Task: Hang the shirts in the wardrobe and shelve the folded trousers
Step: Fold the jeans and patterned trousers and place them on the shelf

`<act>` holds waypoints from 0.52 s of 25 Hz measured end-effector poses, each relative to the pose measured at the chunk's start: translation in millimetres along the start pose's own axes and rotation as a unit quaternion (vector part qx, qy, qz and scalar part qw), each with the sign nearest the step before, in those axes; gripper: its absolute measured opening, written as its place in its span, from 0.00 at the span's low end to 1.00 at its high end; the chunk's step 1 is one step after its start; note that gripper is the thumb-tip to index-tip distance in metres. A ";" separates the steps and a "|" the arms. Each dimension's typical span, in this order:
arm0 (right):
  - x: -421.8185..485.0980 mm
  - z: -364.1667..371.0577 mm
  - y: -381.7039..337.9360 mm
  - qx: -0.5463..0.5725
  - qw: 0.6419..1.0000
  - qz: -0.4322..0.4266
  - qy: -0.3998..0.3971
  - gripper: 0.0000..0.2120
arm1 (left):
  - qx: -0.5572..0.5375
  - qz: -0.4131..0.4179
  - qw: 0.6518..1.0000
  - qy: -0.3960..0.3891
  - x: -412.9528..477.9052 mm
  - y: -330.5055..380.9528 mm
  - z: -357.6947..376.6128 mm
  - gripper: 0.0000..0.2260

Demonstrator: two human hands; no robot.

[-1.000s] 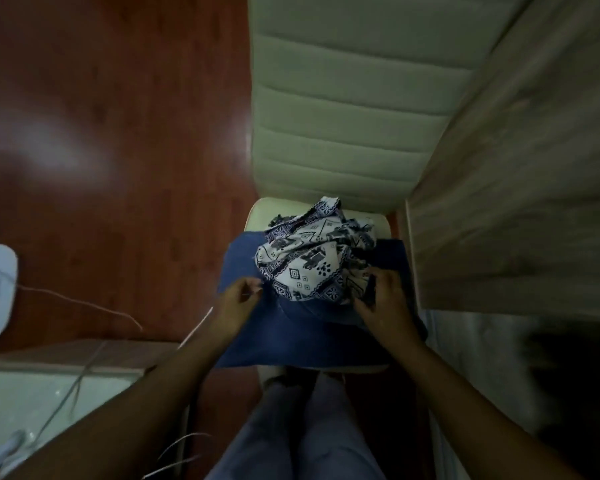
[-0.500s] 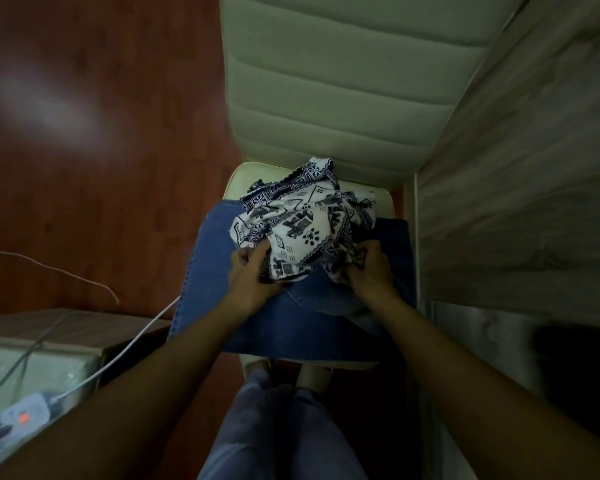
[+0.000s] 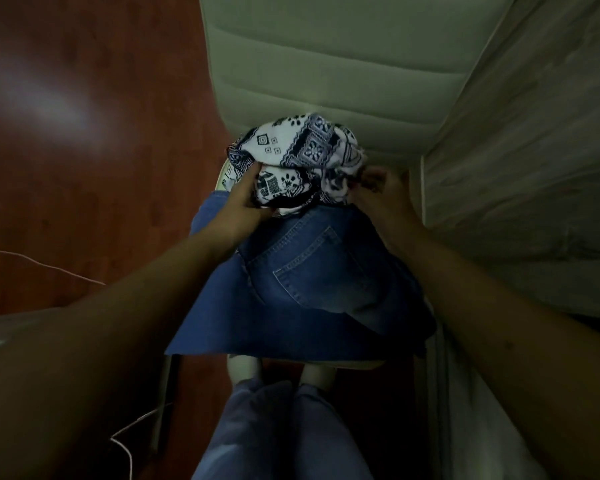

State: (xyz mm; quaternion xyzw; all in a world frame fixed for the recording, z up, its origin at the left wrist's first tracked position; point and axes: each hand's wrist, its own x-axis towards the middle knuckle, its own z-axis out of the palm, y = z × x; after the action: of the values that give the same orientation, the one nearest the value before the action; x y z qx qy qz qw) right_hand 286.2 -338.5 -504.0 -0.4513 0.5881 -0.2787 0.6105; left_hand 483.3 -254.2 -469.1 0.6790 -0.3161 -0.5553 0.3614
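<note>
A crumpled white shirt with a dark blue pattern [image 3: 300, 152] sits bunched on top of folded blue jeans [image 3: 302, 282], which lie on a pale chair seat. My left hand [image 3: 245, 202] grips the shirt's left underside. At the shirt's right edge, my right hand [image 3: 383, 192] pinches the fabric. Both hands have the bundle raised a little above the jeans' back pocket.
The padded cream chair back [image 3: 326, 64] rises behind the clothes. A grey wood-grain panel [image 3: 534, 168] stands close on the right. Red-brown wooden floor [image 3: 84, 133] lies to the left, with a thin white cable [image 3: 49, 268] across it. My legs [image 3: 284, 427] are below the chair.
Both hands have closed on the patterned shirt and gathered it upward off the jeans. The camera has moved closer to the chair.
</note>
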 end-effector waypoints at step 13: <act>-86.4 -3.2 49.3 -0.204 0.976 0.012 -0.080 0.06 | -0.127 -0.303 0.942 0.067 -27.6 -83.8 -11.6 0.12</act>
State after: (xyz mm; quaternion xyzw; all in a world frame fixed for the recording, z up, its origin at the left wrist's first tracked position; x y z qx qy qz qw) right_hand 260.4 -242.4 -506.7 -0.5799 0.5871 -0.1089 0.5542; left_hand 492.0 -184.5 -523.8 0.7269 0.0026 -0.6272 0.2797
